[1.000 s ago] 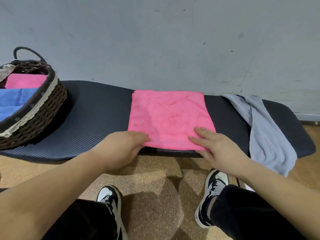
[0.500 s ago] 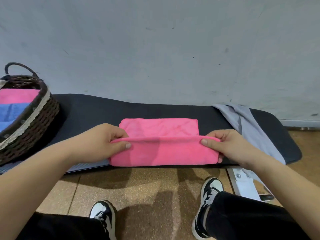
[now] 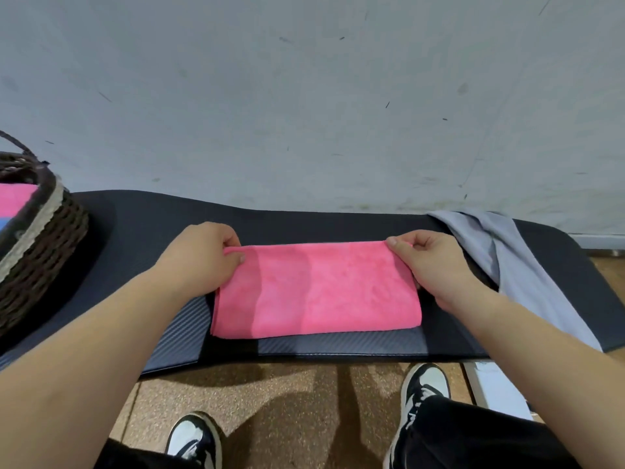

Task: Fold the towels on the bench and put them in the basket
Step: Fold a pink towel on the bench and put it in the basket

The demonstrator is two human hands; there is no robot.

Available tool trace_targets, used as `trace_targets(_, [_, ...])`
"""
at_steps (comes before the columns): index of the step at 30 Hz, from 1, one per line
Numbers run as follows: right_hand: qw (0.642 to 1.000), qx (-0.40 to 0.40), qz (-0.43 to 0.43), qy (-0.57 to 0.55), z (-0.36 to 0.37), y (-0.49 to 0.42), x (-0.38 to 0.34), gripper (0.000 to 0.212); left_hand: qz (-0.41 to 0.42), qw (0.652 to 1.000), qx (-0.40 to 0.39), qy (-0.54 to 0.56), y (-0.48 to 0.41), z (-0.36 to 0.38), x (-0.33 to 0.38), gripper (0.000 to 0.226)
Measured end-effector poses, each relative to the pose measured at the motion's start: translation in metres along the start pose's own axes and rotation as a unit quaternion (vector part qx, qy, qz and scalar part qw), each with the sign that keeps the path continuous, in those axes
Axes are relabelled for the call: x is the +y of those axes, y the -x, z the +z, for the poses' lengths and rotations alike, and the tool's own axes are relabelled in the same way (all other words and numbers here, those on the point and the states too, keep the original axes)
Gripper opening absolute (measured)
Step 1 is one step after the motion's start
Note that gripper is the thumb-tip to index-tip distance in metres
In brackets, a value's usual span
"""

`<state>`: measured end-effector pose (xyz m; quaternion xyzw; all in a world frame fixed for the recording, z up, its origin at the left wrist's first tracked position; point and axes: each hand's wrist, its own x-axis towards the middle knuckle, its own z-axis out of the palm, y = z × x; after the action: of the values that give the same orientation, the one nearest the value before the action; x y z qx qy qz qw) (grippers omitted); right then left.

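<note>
A pink towel [image 3: 318, 289] lies folded in half on the black bench [image 3: 142, 231], its fold along the near side. My left hand [image 3: 199, 258] pinches the towel's far left corner. My right hand [image 3: 429, 262] pinches its far right corner. Both corners rest at the towel's far edge. A dark wicker basket [image 3: 44, 245] stands at the bench's left end, cut off by the frame, with a pink towel and a blue towel showing inside. A grey towel [image 3: 507, 262] lies unfolded at the right end and hangs over the bench's front.
A grey wall [image 3: 304, 96] runs right behind the bench. My two black-and-white shoes [image 3: 422, 384] stand on the tan floor in front of it. A white bench foot [image 3: 497, 390] shows at the lower right.
My hands took the towel's near edge and carried it away from me to the far edge, folding the pink towel in half. The camera tilted up.
</note>
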<state>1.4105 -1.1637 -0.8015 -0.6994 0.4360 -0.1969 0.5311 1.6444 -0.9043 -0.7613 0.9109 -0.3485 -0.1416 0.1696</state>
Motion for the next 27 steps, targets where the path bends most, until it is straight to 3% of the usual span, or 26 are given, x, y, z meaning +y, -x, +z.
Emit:
trace_targets(3, [1.000, 0.010, 0.002, 0.008, 0.005, -0.007, 0.006, 0.020, -0.019, 1.000, -0.015, -0.012, -0.003, 0.005, -0.005, 0.008])
trace_targets(5, [0.999, 0.029, -0.005, 0.027, 0.007, -0.010, 0.005, 0.021, -0.030, 0.999, -0.032, 0.012, -0.003, 0.005, -0.006, 0.029])
trace_targets(7, [0.991, 0.049, -0.028, 0.118, 0.008, -0.010, 0.003, 0.023, -0.037, 0.998, -0.056, 0.011, 0.000, 0.004, -0.005, 0.046])
trace_targets(9, [0.968, 0.046, -0.074, 0.235, 0.008, -0.007, 0.000, 0.031, -0.044, 0.997, -0.064, 0.008, 0.004, 0.005, -0.004, 0.046])
trace_targets(12, [0.930, -0.001, -0.190, 0.316, 0.009, 0.004, -0.004, 0.047, -0.074, 0.994, -0.067, 0.054, 0.010, 0.008, 0.001, 0.033])
trace_targets(15, [0.887, -0.120, -0.243, 0.373, 0.018, 0.022, -0.005, 0.066, -0.128, 0.984, -0.067, 0.109, 0.016, 0.008, 0.002, 0.027])
trace_targets(19, [0.828, -0.222, -0.209, 0.471, 0.022, 0.035, 0.010, 0.075, -0.149, 0.969, -0.051, 0.191, 0.021, 0.004, 0.009, 0.021])
trace_targets(21, [0.821, -0.224, -0.198, 0.486, 0.021, 0.037, 0.011, 0.074, -0.153, 0.957, -0.054, 0.242, 0.024, -0.002, 0.012, 0.019])
trace_targets(25, [0.818, -0.222, -0.181, 0.499, 0.029, 0.041, 0.006, 0.077, -0.209, 0.899, -0.093, 0.373, 0.029, -0.013, 0.005, 0.019])
trace_targets(27, [0.822, -0.229, -0.172, 0.492, 0.032, 0.042, 0.003, 0.079, -0.217, 0.893, -0.072, 0.388, 0.031, -0.020, 0.004, 0.017])
